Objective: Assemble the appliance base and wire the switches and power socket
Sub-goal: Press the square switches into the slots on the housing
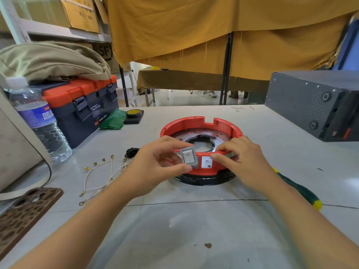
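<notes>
Both hands meet over the grey tabletop point(194, 220). The left hand point(155, 164) pinches a small grey rectangular rocker switch point(188, 156) between thumb and fingers, holding it against the near wall of the round red plastic appliance base point(229, 127). The right hand point(240, 158) grips that same wall just beside an open cutout, fingers closed on the rim. White wires with brass terminals point(97, 175) lie left of the left hand, a black power socket point(131, 152) just beyond them.
</notes>
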